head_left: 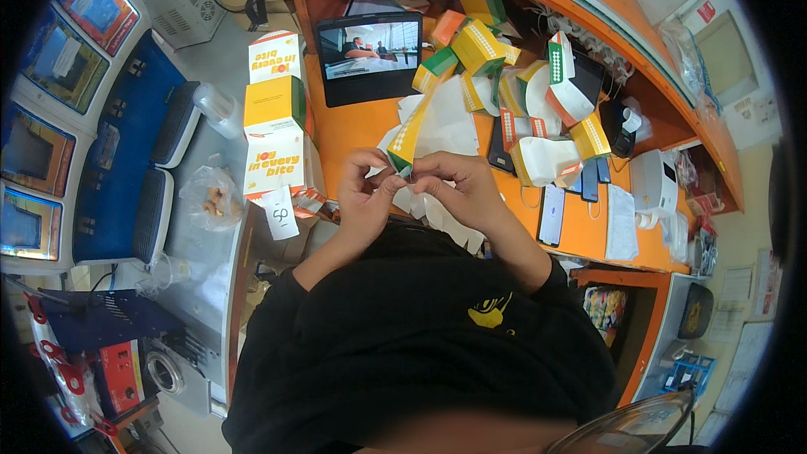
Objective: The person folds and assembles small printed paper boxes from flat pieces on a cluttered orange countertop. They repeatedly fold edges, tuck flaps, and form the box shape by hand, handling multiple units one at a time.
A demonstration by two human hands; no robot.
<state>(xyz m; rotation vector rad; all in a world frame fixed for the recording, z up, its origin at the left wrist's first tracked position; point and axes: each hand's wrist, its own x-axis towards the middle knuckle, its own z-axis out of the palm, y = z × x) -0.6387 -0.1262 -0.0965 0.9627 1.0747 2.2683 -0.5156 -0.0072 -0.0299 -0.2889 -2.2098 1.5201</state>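
Observation:
Both hands meet in front of my chest on a yellow and green folding food carton (407, 136). Its lower end is pinched between thumbs and fingers, and its upper part points up and away toward the desk. My left hand (367, 189) grips the carton's left side. From the right, my right hand (459, 188) pinches the same bottom edge. The exact fold under the fingertips is too small to make out. Just beyond lie loose white paper sheets (450, 122) on the orange desk (336, 124).
Several yellow, green and orange cartons (481, 49) lie piled behind my hands. A tablet (370, 59) showing a video stands at the back. Stacked printed cartons (275, 160) stand left, with a handwritten white tag (280, 213). A phone (551, 214) and a white cloth (621, 223) lie right.

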